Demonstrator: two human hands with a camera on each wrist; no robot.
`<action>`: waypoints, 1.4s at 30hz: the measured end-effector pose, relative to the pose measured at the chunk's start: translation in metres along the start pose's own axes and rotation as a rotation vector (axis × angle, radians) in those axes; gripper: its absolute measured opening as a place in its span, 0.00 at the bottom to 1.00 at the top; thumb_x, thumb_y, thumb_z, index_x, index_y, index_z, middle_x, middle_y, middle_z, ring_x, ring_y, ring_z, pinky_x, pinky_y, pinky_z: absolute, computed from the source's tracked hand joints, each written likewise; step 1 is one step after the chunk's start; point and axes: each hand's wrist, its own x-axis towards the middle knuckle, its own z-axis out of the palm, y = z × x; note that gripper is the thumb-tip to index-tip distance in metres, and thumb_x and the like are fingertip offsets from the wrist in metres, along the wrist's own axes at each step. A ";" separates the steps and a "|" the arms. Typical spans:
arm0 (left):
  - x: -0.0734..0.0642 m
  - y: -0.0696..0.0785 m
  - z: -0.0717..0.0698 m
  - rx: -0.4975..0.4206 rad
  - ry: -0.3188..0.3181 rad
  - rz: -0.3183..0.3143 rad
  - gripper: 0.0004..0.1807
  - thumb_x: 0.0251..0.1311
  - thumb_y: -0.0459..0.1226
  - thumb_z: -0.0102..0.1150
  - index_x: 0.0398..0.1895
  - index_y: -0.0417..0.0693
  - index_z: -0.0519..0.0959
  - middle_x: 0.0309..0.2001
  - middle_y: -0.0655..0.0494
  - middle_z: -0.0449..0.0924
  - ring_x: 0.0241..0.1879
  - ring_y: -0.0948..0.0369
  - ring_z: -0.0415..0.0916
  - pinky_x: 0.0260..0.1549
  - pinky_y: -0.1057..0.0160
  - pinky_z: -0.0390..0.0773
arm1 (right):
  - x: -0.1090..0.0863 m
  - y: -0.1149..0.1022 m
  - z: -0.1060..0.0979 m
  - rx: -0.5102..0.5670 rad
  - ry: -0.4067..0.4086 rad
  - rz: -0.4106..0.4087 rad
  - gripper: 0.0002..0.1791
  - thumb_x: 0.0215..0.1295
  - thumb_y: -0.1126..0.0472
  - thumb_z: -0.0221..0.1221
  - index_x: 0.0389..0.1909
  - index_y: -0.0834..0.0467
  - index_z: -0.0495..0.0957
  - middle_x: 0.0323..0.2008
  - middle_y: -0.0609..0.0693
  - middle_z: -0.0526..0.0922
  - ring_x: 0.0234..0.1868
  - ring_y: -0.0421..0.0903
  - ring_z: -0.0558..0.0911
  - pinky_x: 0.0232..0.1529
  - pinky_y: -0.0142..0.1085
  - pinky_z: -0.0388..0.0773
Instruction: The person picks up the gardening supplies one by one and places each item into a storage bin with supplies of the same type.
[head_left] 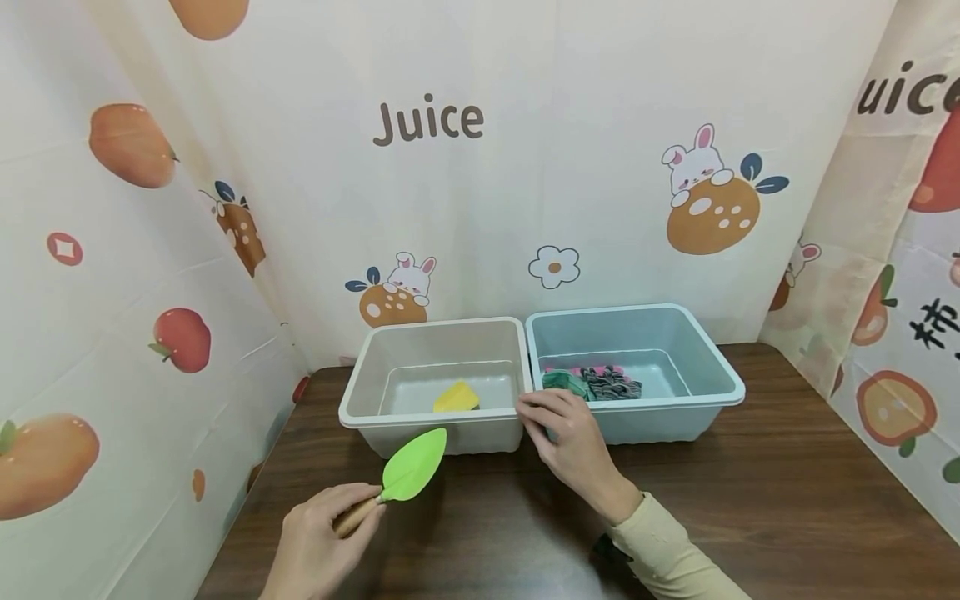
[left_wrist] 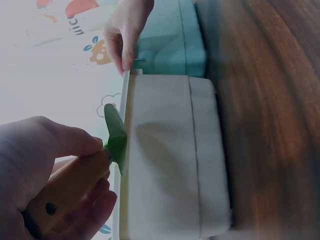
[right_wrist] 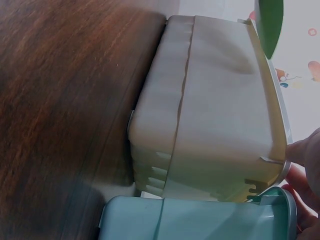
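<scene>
My left hand (head_left: 318,533) grips a small garden trowel (head_left: 415,464) by its wooden handle. The trowel's bright green blade points up and away, just in front of the light grey bin (head_left: 450,435). With thumb and fingertips my right hand (head_left: 573,442) pinches that bin's rim at the near right corner, right beside the blue bin (head_left: 667,425). Seen from the right wrist, the thumb (right_wrist: 297,151) lies against the grey rim and the fingers bend by the blue rim. Inside the grey bin sits a yellow, sponge-like piece (head_left: 456,397), partly hidden by the front rim.
Green fabric (head_left: 564,382), a grey-and-black bundle (head_left: 613,385) and something pink lie at the left of the blue bin. Both bins stand side by side on a dark wooden table (head_left: 480,533). Printed curtains (head_left: 480,208) enclose the back and sides.
</scene>
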 end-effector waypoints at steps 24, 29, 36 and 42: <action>0.041 -0.017 -0.009 -0.127 -0.024 0.123 0.22 0.41 0.26 0.84 0.41 0.55 0.92 0.36 0.65 0.91 0.34 0.70 0.86 0.38 0.80 0.79 | -0.001 0.000 0.001 0.010 -0.003 0.008 0.16 0.58 0.69 0.76 0.47 0.57 0.92 0.50 0.52 0.92 0.54 0.54 0.85 0.56 0.52 0.81; 0.052 -0.019 -0.011 -0.157 -0.012 0.125 0.22 0.41 0.24 0.83 0.41 0.52 0.92 0.37 0.61 0.92 0.34 0.70 0.87 0.37 0.81 0.79 | 0.000 0.001 0.000 0.009 0.003 0.004 0.15 0.58 0.69 0.76 0.47 0.57 0.92 0.50 0.51 0.92 0.54 0.54 0.85 0.56 0.52 0.81; 0.067 -0.020 -0.008 -0.208 -0.030 0.104 0.20 0.45 0.24 0.82 0.42 0.50 0.92 0.37 0.59 0.92 0.34 0.71 0.86 0.34 0.80 0.80 | 0.000 0.002 0.000 0.009 0.012 0.003 0.16 0.58 0.69 0.76 0.47 0.57 0.92 0.50 0.52 0.92 0.54 0.53 0.85 0.56 0.52 0.82; 0.078 -0.023 -0.006 -0.218 -0.033 0.054 0.18 0.47 0.24 0.81 0.42 0.49 0.93 0.35 0.58 0.92 0.31 0.73 0.84 0.29 0.78 0.79 | 0.000 0.001 0.001 0.006 0.011 -0.004 0.16 0.57 0.69 0.76 0.47 0.57 0.92 0.49 0.52 0.92 0.53 0.53 0.85 0.55 0.52 0.82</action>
